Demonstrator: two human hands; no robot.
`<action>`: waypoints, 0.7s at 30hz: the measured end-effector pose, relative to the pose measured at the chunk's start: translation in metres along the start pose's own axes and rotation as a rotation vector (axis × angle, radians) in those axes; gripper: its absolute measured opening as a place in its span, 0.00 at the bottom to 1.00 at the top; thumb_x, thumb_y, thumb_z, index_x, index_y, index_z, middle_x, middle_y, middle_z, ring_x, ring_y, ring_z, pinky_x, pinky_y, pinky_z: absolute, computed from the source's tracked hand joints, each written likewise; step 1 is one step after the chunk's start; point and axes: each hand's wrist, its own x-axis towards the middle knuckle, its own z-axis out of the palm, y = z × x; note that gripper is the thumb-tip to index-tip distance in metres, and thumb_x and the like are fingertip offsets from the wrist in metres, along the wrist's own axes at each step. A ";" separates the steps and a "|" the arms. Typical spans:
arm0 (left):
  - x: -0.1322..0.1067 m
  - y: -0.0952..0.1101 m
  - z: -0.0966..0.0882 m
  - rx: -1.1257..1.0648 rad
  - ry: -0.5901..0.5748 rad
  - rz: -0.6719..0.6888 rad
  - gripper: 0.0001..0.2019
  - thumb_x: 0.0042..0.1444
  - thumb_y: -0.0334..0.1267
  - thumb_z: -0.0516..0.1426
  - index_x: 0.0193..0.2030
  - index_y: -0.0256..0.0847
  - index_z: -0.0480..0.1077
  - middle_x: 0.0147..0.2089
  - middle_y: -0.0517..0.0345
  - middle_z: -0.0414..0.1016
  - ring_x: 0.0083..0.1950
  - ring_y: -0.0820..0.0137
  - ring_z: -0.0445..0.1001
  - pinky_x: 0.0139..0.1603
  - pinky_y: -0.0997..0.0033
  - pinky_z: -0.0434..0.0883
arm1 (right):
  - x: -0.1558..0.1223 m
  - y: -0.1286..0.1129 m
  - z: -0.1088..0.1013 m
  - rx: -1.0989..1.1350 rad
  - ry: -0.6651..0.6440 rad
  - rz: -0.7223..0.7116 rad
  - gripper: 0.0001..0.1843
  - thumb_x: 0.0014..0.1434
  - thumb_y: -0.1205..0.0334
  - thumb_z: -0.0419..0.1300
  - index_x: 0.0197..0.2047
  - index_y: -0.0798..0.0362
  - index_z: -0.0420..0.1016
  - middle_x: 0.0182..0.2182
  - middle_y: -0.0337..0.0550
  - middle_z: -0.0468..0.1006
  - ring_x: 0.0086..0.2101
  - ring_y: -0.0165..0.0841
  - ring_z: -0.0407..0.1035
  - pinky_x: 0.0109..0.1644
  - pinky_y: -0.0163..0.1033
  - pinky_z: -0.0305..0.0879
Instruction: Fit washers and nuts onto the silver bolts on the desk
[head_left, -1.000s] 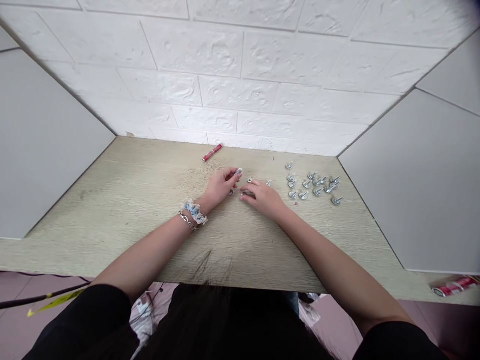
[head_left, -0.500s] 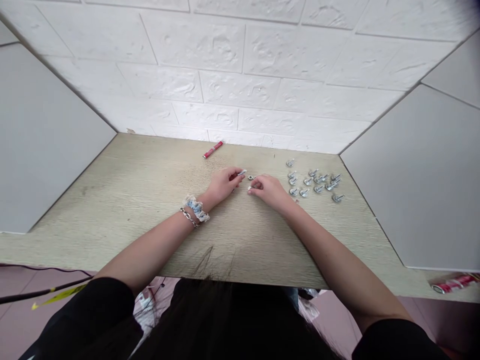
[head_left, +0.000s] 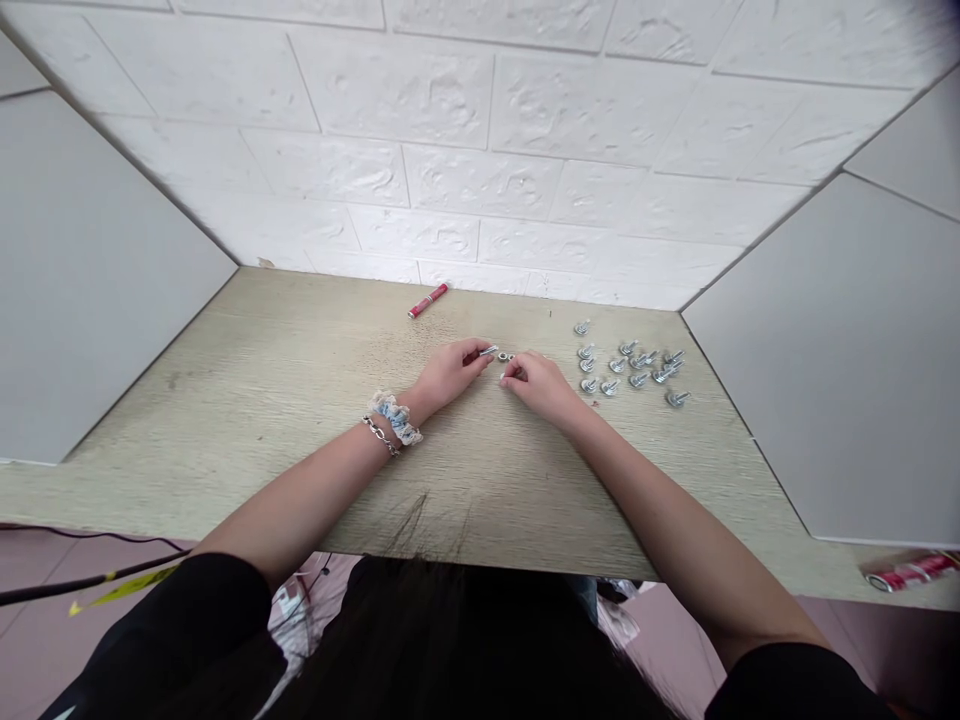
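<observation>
Silver metal glints midway between two bare hands: a small ring-shaped nut [head_left: 502, 357] lies on the pale wood-grained desk [head_left: 480, 480], and from where I stand everything arranges itself around it. Just left of the nut, the person's left hand [head_left: 450, 372] has thumb and fingers pinching a slim silver threaded bolt [head_left: 489, 350], whose free end points toward the nut. On that wrist sit a blue-and-white ruffled scrunchie [head_left: 397, 418] and a silver chain bracelet [head_left: 380, 436].

Just right of the nut and a little nearer the person, the right hand [head_left: 540, 388] has its thumb and forefinger drawn together on a small pale piece [head_left: 503, 378], too tiny for me to identify. Another silver ring [head_left: 511, 357] peeks out beside the nut, partly hidden by this hand.

Well to the right of the nut stands a loose group of silver bolts with broad round bases [head_left: 638, 361]. Beyond the nut and to its left, near the white brick-patterned wall [head_left: 450, 180], a slim red cylinder [head_left: 428, 301] lies aslant.
</observation>
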 end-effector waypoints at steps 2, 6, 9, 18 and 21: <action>0.000 0.001 0.000 -0.001 0.001 -0.006 0.14 0.59 0.44 0.53 0.42 0.39 0.75 0.25 0.62 0.70 0.29 0.73 0.66 0.35 0.74 0.63 | 0.000 0.000 0.000 0.004 0.009 -0.012 0.02 0.53 0.67 0.60 0.30 0.54 0.70 0.33 0.41 0.72 0.37 0.31 0.65 0.44 0.37 0.61; -0.001 0.001 -0.001 -0.001 0.004 -0.006 0.14 0.59 0.43 0.53 0.42 0.38 0.75 0.26 0.62 0.71 0.29 0.74 0.66 0.35 0.74 0.63 | -0.001 0.000 0.000 0.038 0.029 0.055 0.08 0.52 0.66 0.63 0.38 0.55 0.74 0.35 0.42 0.74 0.34 0.29 0.66 0.44 0.37 0.62; 0.000 -0.001 -0.001 0.008 0.006 0.001 0.15 0.59 0.44 0.52 0.43 0.38 0.75 0.26 0.62 0.71 0.29 0.74 0.65 0.34 0.74 0.63 | 0.000 -0.002 -0.001 0.008 0.014 0.047 0.06 0.52 0.66 0.63 0.36 0.55 0.74 0.35 0.43 0.74 0.35 0.29 0.66 0.45 0.37 0.62; 0.001 -0.003 0.001 0.031 -0.004 0.022 0.15 0.59 0.44 0.52 0.43 0.39 0.75 0.27 0.62 0.71 0.29 0.74 0.64 0.34 0.74 0.61 | -0.002 -0.014 -0.008 -0.065 -0.117 0.070 0.04 0.54 0.66 0.61 0.34 0.56 0.70 0.36 0.43 0.72 0.39 0.32 0.65 0.45 0.38 0.60; 0.001 -0.002 0.000 0.039 -0.008 0.019 0.15 0.59 0.44 0.52 0.43 0.39 0.75 0.26 0.62 0.71 0.29 0.74 0.64 0.34 0.74 0.61 | -0.002 -0.012 -0.008 -0.062 -0.120 0.071 0.04 0.54 0.66 0.61 0.34 0.55 0.69 0.37 0.44 0.72 0.39 0.32 0.65 0.45 0.37 0.60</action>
